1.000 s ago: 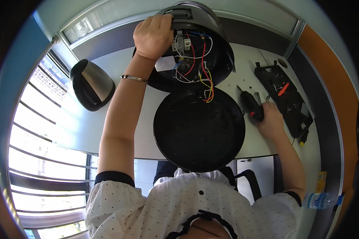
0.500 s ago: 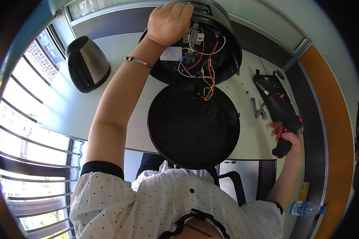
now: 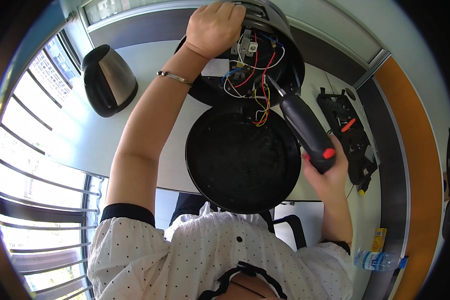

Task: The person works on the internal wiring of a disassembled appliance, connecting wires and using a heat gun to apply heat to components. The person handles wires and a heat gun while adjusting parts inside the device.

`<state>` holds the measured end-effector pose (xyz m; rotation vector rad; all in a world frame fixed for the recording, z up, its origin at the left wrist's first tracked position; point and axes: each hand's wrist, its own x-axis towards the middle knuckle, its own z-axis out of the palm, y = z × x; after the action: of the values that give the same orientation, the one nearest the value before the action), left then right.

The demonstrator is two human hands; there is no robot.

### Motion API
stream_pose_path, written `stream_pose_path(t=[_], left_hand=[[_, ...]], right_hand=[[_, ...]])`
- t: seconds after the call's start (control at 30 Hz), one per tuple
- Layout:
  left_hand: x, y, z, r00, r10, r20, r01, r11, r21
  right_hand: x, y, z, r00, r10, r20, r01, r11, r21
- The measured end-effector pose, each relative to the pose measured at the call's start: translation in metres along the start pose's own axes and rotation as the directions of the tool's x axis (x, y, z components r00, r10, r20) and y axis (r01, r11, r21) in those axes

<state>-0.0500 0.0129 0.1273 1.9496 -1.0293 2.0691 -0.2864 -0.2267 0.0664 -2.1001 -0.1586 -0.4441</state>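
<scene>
A round black appliance [image 3: 285,60] lies upside down on the white table [image 3: 150,65], its base opened and coloured wires [image 3: 255,85] showing. My left hand [image 3: 212,25] grips its far rim. The round black bottom cover [image 3: 242,157] lies in front of it, near the table's edge. My right hand [image 3: 327,172] holds a black electric screwdriver [image 3: 305,127] with a red button, its bit pointing into the wiring.
A black and steel kettle [image 3: 110,77] stands at the left of the table. A black tool tray [image 3: 347,132] with small tools lies at the right. A plastic bottle [image 3: 377,260] and a small yellow box [image 3: 380,239] lie at the lower right. Window bars run along the left.
My right hand took the screwdriver from the tool tray at the right and brought it up to the appliance's wiring. My left hand stayed on the rim.
</scene>
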Motion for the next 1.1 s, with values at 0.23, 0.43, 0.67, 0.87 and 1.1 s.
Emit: stream_pose_path(t=[0.23, 0.43, 0.67, 0.87, 1.1], left_hand=[[-0.006, -0.008, 0.016, 0.99, 0.065, -0.122, -0.047, 0.988, 0.15], [-0.007, -0.009, 0.017, 0.988, 0.078, -0.135, -0.059, 0.989, 0.136], [-0.006, -0.009, 0.017, 0.983, 0.081, -0.166, -0.06, 0.99, 0.124], [-0.006, -0.008, 0.014, 0.99, 0.07, -0.124, -0.053, 0.989, 0.135], [-0.008, -0.011, 0.019, 0.984, 0.084, -0.159, -0.061, 0.988, 0.139]], right_hand=[[0.024, 0.0, 0.044, 0.962, -0.234, -0.141, 0.207, 0.962, -0.18], [0.032, -0.003, 0.055, 0.948, -0.28, -0.15, 0.251, 0.951, -0.181], [0.032, 0.003, 0.06, 0.945, -0.287, -0.154, 0.257, 0.948, -0.19], [0.035, 0.005, 0.062, 0.945, -0.274, -0.177, 0.238, 0.951, -0.198], [0.036, 0.007, 0.066, 0.944, -0.271, -0.187, 0.241, 0.956, -0.165]])
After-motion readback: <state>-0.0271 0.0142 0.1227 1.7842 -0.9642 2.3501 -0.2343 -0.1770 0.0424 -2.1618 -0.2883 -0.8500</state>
